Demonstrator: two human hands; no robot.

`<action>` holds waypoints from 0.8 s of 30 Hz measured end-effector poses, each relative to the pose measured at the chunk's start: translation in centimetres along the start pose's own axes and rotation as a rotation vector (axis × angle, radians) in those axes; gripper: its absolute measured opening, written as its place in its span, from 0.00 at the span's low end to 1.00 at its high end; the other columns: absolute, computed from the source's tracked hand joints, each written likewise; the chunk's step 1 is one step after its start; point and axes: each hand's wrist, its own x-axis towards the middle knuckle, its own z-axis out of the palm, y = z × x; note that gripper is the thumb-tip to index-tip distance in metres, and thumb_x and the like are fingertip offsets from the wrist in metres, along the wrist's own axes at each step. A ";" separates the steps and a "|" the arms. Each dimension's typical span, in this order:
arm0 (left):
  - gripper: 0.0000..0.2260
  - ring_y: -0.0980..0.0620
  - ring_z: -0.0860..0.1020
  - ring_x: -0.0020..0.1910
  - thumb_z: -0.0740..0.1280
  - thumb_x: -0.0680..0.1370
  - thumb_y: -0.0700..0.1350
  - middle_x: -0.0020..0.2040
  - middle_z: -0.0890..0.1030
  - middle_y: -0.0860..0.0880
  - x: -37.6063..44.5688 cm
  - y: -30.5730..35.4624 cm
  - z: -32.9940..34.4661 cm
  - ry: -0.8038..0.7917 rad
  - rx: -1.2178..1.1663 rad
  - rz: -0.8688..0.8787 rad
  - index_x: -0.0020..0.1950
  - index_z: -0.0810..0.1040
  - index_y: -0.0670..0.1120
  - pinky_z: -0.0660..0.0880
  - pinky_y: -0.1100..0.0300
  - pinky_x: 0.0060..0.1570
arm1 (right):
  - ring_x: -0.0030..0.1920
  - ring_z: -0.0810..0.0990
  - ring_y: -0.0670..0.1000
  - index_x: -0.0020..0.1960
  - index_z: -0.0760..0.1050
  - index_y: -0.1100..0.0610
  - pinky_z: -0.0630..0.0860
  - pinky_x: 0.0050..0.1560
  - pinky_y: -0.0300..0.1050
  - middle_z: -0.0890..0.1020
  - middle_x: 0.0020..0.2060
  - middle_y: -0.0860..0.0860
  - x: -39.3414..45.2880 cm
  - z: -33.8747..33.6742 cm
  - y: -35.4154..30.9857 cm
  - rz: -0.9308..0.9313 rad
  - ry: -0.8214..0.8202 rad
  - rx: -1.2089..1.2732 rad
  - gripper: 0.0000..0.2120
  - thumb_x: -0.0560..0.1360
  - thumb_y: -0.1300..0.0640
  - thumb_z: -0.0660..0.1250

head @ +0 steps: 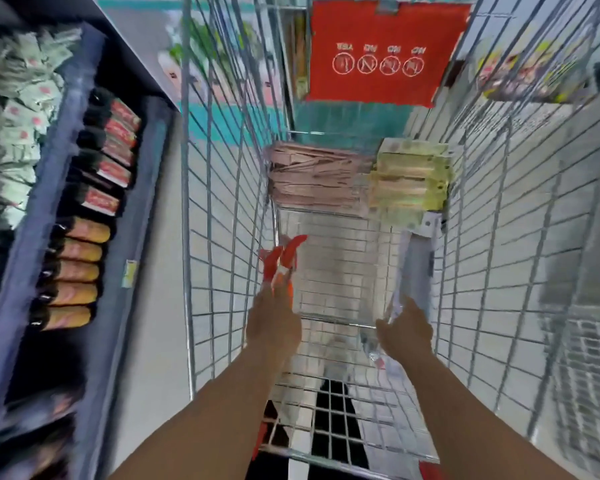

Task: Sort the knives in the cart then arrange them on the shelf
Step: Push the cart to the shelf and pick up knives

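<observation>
I look down into a wire shopping cart [222,216]. My left hand [272,323] grips red-handled knives [281,261] that stick up and forward from my fist, near the cart's left wall. My right hand [404,332] holds the near end of a long clear-packed knife [414,265] that points away along the cart's right side. At the far end of the cart lie a stack of pink-brown knife packs [312,178] and a stack of pale yellow-green packs [411,178]. The view is blurred.
A dark blue shelf unit [59,161] runs along the left, hung with black-handled packed knives [108,147] and orange-carded ones [77,271]. A red sign [385,53] hangs on the cart's far end. More shelving with goods stands at the right [530,77].
</observation>
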 end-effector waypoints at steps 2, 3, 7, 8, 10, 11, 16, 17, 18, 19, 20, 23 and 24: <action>0.34 0.45 0.66 0.68 0.65 0.76 0.43 0.74 0.61 0.46 1.1 -0.2 1.2 -0.011 0.007 -0.042 0.77 0.50 0.52 0.69 0.51 0.66 | 0.69 0.66 0.61 0.74 0.56 0.60 0.67 0.66 0.51 0.65 0.70 0.59 0.9 0.8 0.8 0.042 0.019 -0.066 0.33 0.75 0.50 0.65; 0.34 0.45 0.66 0.69 0.66 0.76 0.43 0.73 0.61 0.45 1.6 -0.3 1.7 -0.022 0.006 -0.058 0.76 0.50 0.52 0.69 0.50 0.66 | 0.71 0.63 0.61 0.74 0.54 0.61 0.64 0.68 0.52 0.62 0.72 0.59 1.3 1.2 1.2 0.060 0.029 -0.097 0.34 0.76 0.50 0.64; 0.34 0.41 0.69 0.66 0.66 0.75 0.43 0.70 0.65 0.42 3.1 -0.5 3.6 -0.013 -0.020 -0.076 0.76 0.52 0.54 0.74 0.46 0.59 | 0.73 0.53 0.62 0.76 0.45 0.60 0.59 0.70 0.57 0.50 0.75 0.59 2.4 2.6 1.9 0.118 0.044 -0.155 0.37 0.77 0.49 0.62; 0.33 0.40 0.68 0.66 0.66 0.75 0.44 0.70 0.65 0.41 3.3 -0.6 4.0 0.009 -0.008 -0.074 0.76 0.53 0.51 0.73 0.46 0.61 | 0.73 0.53 0.62 0.76 0.45 0.60 0.61 0.69 0.58 0.49 0.74 0.58 2.5 2.9 1.8 0.136 0.041 -0.144 0.37 0.77 0.50 0.63; 0.31 0.40 0.67 0.67 0.65 0.77 0.46 0.69 0.66 0.40 3.3 -0.5 4.4 0.056 0.017 -0.078 0.76 0.55 0.46 0.70 0.47 0.64 | 0.71 0.57 0.62 0.75 0.49 0.58 0.66 0.65 0.59 0.52 0.72 0.58 2.7 3.8 1.4 0.143 0.046 -0.104 0.34 0.76 0.53 0.63; 0.29 0.40 0.66 0.67 0.64 0.77 0.46 0.69 0.66 0.39 3.2 -0.2 4.4 0.067 0.041 -0.081 0.76 0.56 0.44 0.69 0.47 0.65 | 0.69 0.59 0.62 0.73 0.52 0.57 0.68 0.63 0.58 0.55 0.71 0.58 2.6 4.2 1.1 0.128 0.060 -0.096 0.31 0.76 0.54 0.63; 0.19 0.41 0.70 0.62 0.62 0.79 0.43 0.65 0.70 0.39 3.2 0.7 4.6 0.068 0.187 -0.083 0.68 0.66 0.40 0.73 0.51 0.59 | 0.64 0.64 0.62 0.69 0.57 0.60 0.69 0.57 0.51 0.63 0.64 0.61 1.7 6.5 -1.3 0.082 0.054 -0.122 0.26 0.76 0.52 0.62; 0.18 0.42 0.71 0.60 0.62 0.79 0.42 0.63 0.72 0.40 3.3 0.9 4.7 0.064 0.170 -0.101 0.67 0.67 0.40 0.74 0.52 0.56 | 0.64 0.64 0.62 0.69 0.56 0.60 0.68 0.59 0.52 0.62 0.64 0.62 1.5 6.6 -1.7 0.100 0.042 -0.090 0.28 0.76 0.51 0.63; 0.18 0.42 0.71 0.59 0.63 0.78 0.42 0.63 0.72 0.40 3.5 0.7 4.8 0.068 0.158 -0.119 0.67 0.67 0.40 0.75 0.53 0.55 | 0.64 0.63 0.62 0.69 0.56 0.59 0.68 0.60 0.54 0.61 0.65 0.61 1.4 6.9 -2.3 0.115 0.027 -0.046 0.29 0.75 0.50 0.65; 0.18 0.43 0.71 0.59 0.64 0.78 0.43 0.63 0.72 0.41 3.7 0.5 4.8 0.069 0.142 -0.137 0.67 0.66 0.40 0.74 0.54 0.54 | 0.65 0.62 0.62 0.68 0.56 0.58 0.68 0.60 0.55 0.60 0.65 0.61 1.5 7.3 -2.8 0.138 0.011 0.006 0.29 0.75 0.49 0.66; 0.20 0.43 0.71 0.59 0.64 0.78 0.44 0.64 0.72 0.41 3.7 0.6 4.9 0.068 0.122 -0.145 0.68 0.65 0.40 0.73 0.54 0.54 | 0.65 0.61 0.62 0.68 0.57 0.58 0.69 0.60 0.56 0.59 0.65 0.61 1.7 7.3 -2.9 0.158 0.007 0.053 0.30 0.74 0.48 0.67; 0.24 0.43 0.69 0.60 0.64 0.78 0.48 0.65 0.67 0.41 3.9 0.6 4.5 0.109 -0.038 -0.206 0.69 0.61 0.39 0.73 0.52 0.55 | 0.64 0.62 0.63 0.67 0.56 0.60 0.72 0.57 0.55 0.59 0.64 0.62 2.2 7.6 -3.2 0.194 0.004 0.086 0.34 0.72 0.48 0.70; 0.25 0.42 0.69 0.61 0.65 0.78 0.49 0.65 0.65 0.40 4.0 0.7 4.3 0.123 -0.079 -0.215 0.69 0.61 0.39 0.73 0.50 0.56 | 0.63 0.62 0.63 0.67 0.56 0.60 0.73 0.57 0.56 0.59 0.64 0.62 2.4 7.6 -3.2 0.200 0.010 0.078 0.33 0.72 0.49 0.70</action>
